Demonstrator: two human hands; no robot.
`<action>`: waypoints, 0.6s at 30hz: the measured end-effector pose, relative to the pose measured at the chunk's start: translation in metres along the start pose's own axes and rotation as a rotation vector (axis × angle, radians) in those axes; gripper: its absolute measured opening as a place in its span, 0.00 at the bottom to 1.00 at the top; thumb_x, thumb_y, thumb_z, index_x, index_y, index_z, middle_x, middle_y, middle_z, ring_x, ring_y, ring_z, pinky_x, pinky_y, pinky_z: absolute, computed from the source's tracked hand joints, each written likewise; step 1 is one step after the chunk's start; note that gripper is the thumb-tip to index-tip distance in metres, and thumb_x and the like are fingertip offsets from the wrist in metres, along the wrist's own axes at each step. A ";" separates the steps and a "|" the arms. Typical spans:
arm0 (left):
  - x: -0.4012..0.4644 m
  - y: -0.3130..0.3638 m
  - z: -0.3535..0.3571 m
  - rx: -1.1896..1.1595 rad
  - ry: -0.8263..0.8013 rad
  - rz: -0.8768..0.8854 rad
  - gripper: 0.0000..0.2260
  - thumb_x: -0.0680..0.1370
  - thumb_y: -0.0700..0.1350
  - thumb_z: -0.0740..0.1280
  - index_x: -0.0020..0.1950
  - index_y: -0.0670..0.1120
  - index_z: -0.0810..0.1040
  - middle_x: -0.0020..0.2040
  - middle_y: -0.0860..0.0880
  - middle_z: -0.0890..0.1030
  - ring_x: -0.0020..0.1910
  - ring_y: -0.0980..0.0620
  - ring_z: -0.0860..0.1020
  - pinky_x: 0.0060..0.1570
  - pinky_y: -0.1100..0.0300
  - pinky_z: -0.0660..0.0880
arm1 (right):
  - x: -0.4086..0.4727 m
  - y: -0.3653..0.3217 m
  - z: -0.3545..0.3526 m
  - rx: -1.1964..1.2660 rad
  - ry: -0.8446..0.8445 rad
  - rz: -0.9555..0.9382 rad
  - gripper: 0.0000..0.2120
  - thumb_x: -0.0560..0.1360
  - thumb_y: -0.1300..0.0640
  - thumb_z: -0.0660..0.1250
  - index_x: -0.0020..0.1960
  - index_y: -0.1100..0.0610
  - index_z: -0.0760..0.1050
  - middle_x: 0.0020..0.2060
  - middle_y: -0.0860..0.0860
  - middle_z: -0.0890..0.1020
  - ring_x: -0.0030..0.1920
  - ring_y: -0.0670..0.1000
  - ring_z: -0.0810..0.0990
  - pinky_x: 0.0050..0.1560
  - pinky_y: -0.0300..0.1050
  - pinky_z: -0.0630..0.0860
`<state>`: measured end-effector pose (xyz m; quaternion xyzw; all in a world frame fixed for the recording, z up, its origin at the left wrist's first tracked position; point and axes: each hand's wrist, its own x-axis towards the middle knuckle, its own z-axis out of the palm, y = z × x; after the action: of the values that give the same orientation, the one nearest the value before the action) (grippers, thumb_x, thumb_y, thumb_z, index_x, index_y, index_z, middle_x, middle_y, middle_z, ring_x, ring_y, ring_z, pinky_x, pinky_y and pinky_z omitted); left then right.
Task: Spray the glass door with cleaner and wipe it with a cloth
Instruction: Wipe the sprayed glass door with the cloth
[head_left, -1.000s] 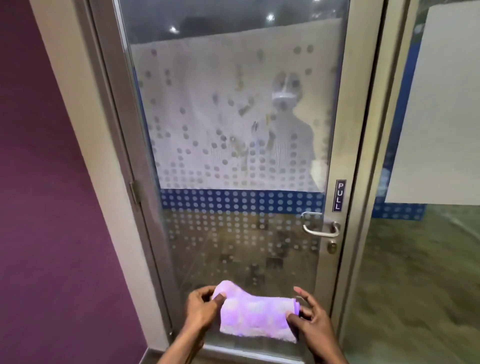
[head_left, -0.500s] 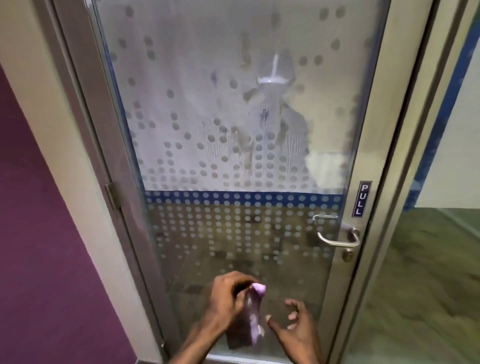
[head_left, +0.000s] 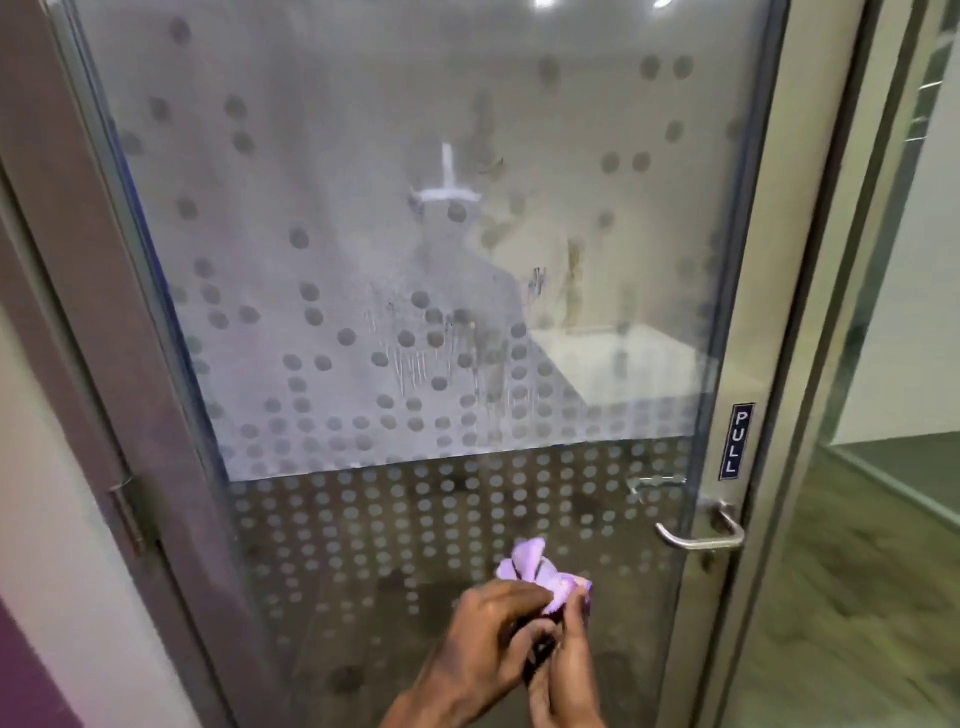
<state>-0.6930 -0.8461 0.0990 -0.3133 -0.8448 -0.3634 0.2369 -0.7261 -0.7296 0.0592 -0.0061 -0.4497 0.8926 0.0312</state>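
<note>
A: We are standing close to the glass door (head_left: 415, 312), and both our hands are bunching the purple cloth (head_left: 540, 571) low in front of the dotted lower pane. Our left hand (head_left: 493, 634) is curling round the wad from the left, and our right hand (head_left: 566, 660) is pinching it from below.

B: Agreed. Neither hand is lying loose; both are grasping the cloth, which is hanging just before the glass, whether touching it we cannot tell. Runs of cleaner are showing on the frosted band above.

A: Then what are we risking from here?

B: We are judging that the drips may be drying into streaks if we are slow to wipe upward. A wad bunched this tightly is offering little flat face, so we may be smearing rather than lifting.

A: And the handle (head_left: 701, 530) is sitting near on the right.

B: Yes, a wide stroke could be catching the cloth there.
</note>
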 end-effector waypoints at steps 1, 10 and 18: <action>0.006 -0.001 -0.003 0.009 0.049 0.070 0.03 0.81 0.46 0.68 0.50 0.50 0.82 0.49 0.53 0.84 0.47 0.51 0.83 0.50 0.59 0.80 | 0.003 -0.008 0.015 0.123 0.037 0.076 0.22 0.81 0.42 0.55 0.51 0.61 0.77 0.51 0.56 0.83 0.52 0.52 0.82 0.51 0.42 0.80; 0.020 -0.031 -0.036 -0.062 0.207 -0.318 0.10 0.74 0.48 0.66 0.49 0.63 0.81 0.36 0.76 0.79 0.41 0.71 0.81 0.39 0.69 0.75 | 0.018 0.004 0.008 -0.189 0.294 0.084 0.15 0.80 0.50 0.63 0.53 0.61 0.80 0.44 0.58 0.84 0.50 0.63 0.82 0.52 0.55 0.79; 0.019 -0.070 -0.037 -0.206 0.189 -0.565 0.10 0.76 0.42 0.74 0.48 0.57 0.87 0.47 0.58 0.88 0.45 0.66 0.84 0.49 0.64 0.83 | 0.025 -0.011 0.036 -0.205 0.448 -0.115 0.33 0.82 0.34 0.48 0.69 0.58 0.74 0.59 0.55 0.79 0.62 0.55 0.78 0.59 0.43 0.71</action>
<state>-0.7493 -0.9051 0.1012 -0.0535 -0.8314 -0.5260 0.1708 -0.7522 -0.7505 0.0898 -0.1814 -0.5194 0.8154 0.1802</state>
